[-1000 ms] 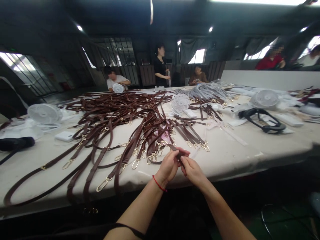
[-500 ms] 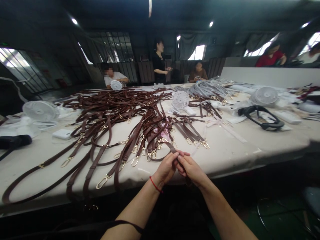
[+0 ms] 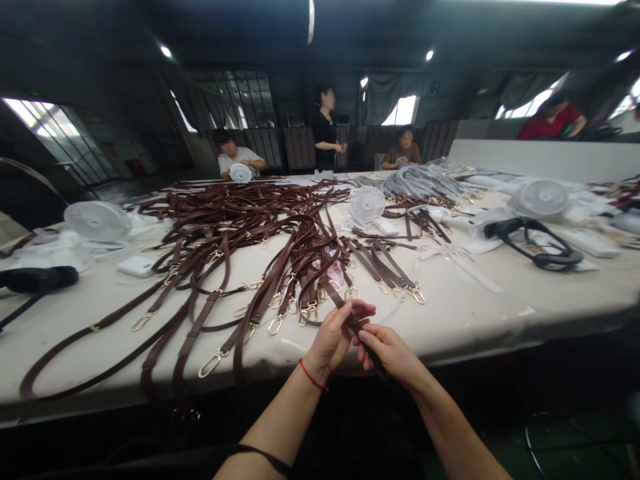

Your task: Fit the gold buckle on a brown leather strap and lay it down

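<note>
A brown leather strap (image 3: 334, 293) runs from the pile on the table down through both hands at the near edge. My left hand (image 3: 336, 337), with a red cord at the wrist, holds it between thumb and fingers, some fingers extended. Just below and to the right, my right hand (image 3: 383, 343) pinches the same strap, whose lower part hangs past the fingers. In front of my hands lie many brown straps (image 3: 275, 283) with gold oval clasps (image 3: 276, 325). A shorter group of straps (image 3: 383, 267) with gold clasps lies to the right.
On the cream-covered table (image 3: 465, 327) stand several white fans (image 3: 367, 205). A black headset-like frame (image 3: 535, 243) lies at the right. Grey wrapped straps (image 3: 420, 180) are heaped at the back. Several people work behind the table, one standing person (image 3: 327, 130) among them.
My hands, close together before, have moved slightly apart along the strap, so more of it shows between them. My left fingers have opened a little. The view has shifted slightly.
</note>
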### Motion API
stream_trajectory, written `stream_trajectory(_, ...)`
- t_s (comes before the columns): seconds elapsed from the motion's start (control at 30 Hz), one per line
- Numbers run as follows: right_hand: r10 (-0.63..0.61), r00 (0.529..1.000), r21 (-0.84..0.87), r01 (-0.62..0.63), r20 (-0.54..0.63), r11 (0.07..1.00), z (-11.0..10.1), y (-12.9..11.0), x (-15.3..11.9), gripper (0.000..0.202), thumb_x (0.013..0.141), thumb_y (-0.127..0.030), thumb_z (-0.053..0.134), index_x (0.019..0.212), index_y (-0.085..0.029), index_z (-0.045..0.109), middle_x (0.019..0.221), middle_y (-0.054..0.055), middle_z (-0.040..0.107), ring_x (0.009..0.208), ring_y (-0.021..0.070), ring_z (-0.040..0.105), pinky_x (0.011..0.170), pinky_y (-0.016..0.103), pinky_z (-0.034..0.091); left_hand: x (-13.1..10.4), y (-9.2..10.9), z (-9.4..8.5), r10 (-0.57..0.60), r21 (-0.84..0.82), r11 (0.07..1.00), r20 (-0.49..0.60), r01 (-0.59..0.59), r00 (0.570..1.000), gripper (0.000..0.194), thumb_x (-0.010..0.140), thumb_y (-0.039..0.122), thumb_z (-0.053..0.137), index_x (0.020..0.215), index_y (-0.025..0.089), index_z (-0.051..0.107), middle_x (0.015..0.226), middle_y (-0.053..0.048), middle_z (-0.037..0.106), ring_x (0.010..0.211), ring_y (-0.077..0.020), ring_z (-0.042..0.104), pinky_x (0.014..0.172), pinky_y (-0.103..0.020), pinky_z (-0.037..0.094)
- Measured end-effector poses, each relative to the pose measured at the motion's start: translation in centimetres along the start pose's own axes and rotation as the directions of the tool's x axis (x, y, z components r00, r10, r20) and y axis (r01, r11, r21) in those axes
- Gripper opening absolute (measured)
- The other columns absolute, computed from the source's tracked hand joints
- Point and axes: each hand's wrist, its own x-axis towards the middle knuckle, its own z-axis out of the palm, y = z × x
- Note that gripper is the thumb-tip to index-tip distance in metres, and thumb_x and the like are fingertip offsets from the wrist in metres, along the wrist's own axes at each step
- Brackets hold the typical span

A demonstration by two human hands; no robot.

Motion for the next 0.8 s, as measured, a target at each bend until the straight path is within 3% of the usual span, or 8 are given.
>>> stream_trajectory(0.1,0.071,0.996,-0.064,-0.068,0.048,0.996,-0.8,0.4,-1.6,0.054,0.08,-0.065,0.056,0.084,-0.012,0.056,0.06,0.002,0.058,0.043,0.0086,0.049,0.043,0.019,0.033,0.3,1.8,-0.6,0.037,-0.153,0.987,-0.118,-0.055,0.992,0.025,0.093,0.029,0.054,0.107,0.009,0.057,0.098,-0.015,0.068,0.093,-0.0225,0.067,0.094,-0.039,0.05)
stream_trajectory(0.23,0.131,0.991,-0.146,-0.126,0.025,0.981,-2.3,1.8,-3.7,0.056,0.082,-0.067,0.052,0.082,-0.011,0.056,0.055,0.001,0.054,0.039,0.0069,0.044,0.041,0.018,0.028,1.0,4.0,-2.0,0.014,-0.262,0.962,-0.252,-0.082,0.968,0.015,0.093,0.017,0.05,0.103,0.007,0.057,0.101,-0.015,0.068,0.093,-0.0229,0.067,0.097,-0.043,0.049)
stream_trajectory(0.4,0.133,0.991,-0.175,-0.135,-0.019,0.975,-2.8,2.7,-4.1,0.055,0.083,-0.067,0.05,0.083,-0.012,0.056,0.056,0.0,0.053,0.04,0.0071,0.044,0.041,0.019,0.027,1.0,4.5,-2.4,-0.005,-0.245,0.969,-0.143,-0.03,0.99,0.023,0.094,0.024,0.052,0.111,0.009,0.056,0.115,-0.02,0.063,0.108,-0.0282,0.063,0.101,-0.045,0.045)
stream_trajectory(0.5,0.079,0.996,-0.189,-0.086,-0.042,0.978,-2.3,2.0,-3.0,0.054,0.083,-0.066,0.049,0.082,-0.012,0.055,0.055,0.0,0.053,0.039,0.0066,0.043,0.04,0.019,0.028,0.2,2.9,-1.7,-0.05,-0.139,0.989,-0.033,0.045,0.998,0.03,0.091,0.028,0.057,0.112,0.007,0.059,0.12,-0.022,0.061,0.115,-0.0283,0.059,0.102,-0.041,0.044)
stream_trajectory(0.63,0.059,0.998,-0.167,-0.063,-0.028,0.984,-1.3,0.2,-1.2,0.055,0.08,-0.066,0.051,0.086,-0.012,0.054,0.058,0.001,0.056,0.04,0.0088,0.048,0.04,0.019,0.031,-0.7,0.8,-1.1,-0.114,0.193,0.976,0.065,0.099,0.991,0.031,0.087,0.032,0.062,0.103,0.005,0.066,0.103,-0.018,0.068,0.09,-0.0201,0.066,0.088,-0.031,0.049)
stream_trajectory(0.7,0.099,0.995,-0.137,-0.093,0.032,0.986,-1.3,-0.9,-0.8,0.056,0.079,-0.066,0.053,0.089,-0.012,0.055,0.061,0.002,0.059,0.044,0.0104,0.053,0.041,0.019,0.035,-0.5,1.4,-1.2,-0.041,0.291,0.956,0.041,0.028,0.998,0.034,0.087,0.036,0.061,0.098,0.005,0.069,0.1,-0.017,0.068,0.088,-0.0199,0.065,0.087,-0.031,0.049)
stream_trajectory(0.8,0.115,0.981,-0.158,-0.09,0.155,0.983,-2.8,-2.5,-0.9,0.048,0.082,-0.058,0.057,0.09,-0.011,0.056,0.065,0.002,0.059,0.048,0.0086,0.053,0.046,0.018,0.037,0.4,5.6,-2.5,0.102,0.365,0.927,-0.035,-0.083,0.994,0.036,0.088,0.039,0.06,0.099,0.006,0.068,0.104,-0.017,0.068,0.097,-0.0237,0.064,0.092,-0.036,0.048)
